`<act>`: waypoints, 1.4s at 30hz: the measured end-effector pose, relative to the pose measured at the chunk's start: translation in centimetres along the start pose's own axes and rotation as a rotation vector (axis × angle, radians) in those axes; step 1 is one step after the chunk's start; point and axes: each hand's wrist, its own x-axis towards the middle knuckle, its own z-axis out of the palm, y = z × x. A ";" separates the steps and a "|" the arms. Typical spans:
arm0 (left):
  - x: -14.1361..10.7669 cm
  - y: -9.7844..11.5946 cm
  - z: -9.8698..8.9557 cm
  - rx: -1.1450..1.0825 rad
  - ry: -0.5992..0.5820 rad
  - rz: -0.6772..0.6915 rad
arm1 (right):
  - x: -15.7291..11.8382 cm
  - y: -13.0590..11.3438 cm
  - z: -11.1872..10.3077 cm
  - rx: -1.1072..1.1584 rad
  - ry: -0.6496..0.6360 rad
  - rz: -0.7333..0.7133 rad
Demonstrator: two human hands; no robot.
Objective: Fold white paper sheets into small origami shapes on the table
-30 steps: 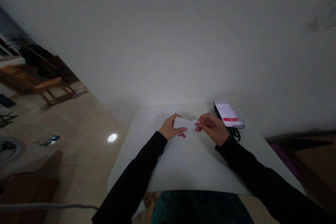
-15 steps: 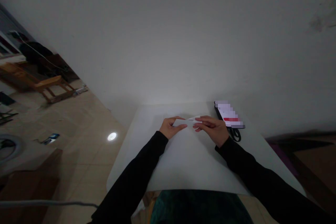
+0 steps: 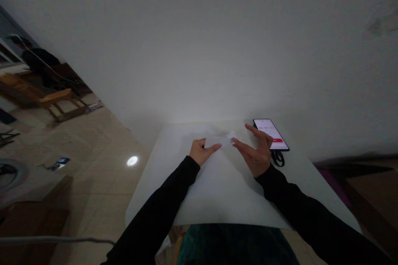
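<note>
Where the wall [image 3: 199,49] fills the upper view: pale grey, plain, marks at upper right.
Floor [image 3: 102,145]: light tiles, left side, round bright reflection on it.
Surface [image 3: 217,198]: white, rounded near corners, set against the wall, carries phone.
Person [image 3: 40,60]: dark clothing, background far left, by wooden furniture.
Wooden chair [image 3: 59,96]: brown, on floor at left, well apart from surface.
Dark green cloth [image 3: 233,244]: bottom centre, just past near edge of surface.
Sleeves [image 3: 161,201]: black, both arms, reaching in from bottom left and bottom right.
Left hand [image 3: 200,151]: closed, gripping left part of white paper, thumb across near face.
Right hand [image 3: 256,155]: thumb and a fingertip at right end of paper, other fingers spread and raised toward phone; can't tell if the pinch is closed.
Phone [image 3: 271,134]: on surface, far right part, screen lit, digits and red bar showing, beside right hand.
White paper [image 3: 214,142]: small piece, between both hands, above surface, right end looks folded or raised.
Black strap [image 3: 278,158]: looped, at near end of phone.
</note>
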 end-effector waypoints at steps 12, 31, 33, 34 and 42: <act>-0.3 0.2 0.5 -0.034 -0.013 -0.005 | 0.0 0.0 0.6 0.454 -0.175 0.268; 0.0 1.4 0.1 0.350 -0.148 0.448 | -0.4 -0.7 1.1 0.908 -0.208 0.561; -0.1 1.6 0.1 0.443 -0.099 0.512 | -0.3 -0.8 0.9 0.932 -0.221 0.576; -0.2 1.7 0.0 0.494 -0.056 0.541 | -0.3 -0.9 0.8 0.931 -0.231 0.584; -1.0 2.4 -0.3 0.821 -0.043 0.734 | -0.6 -1.3 0.8 0.806 -0.197 0.476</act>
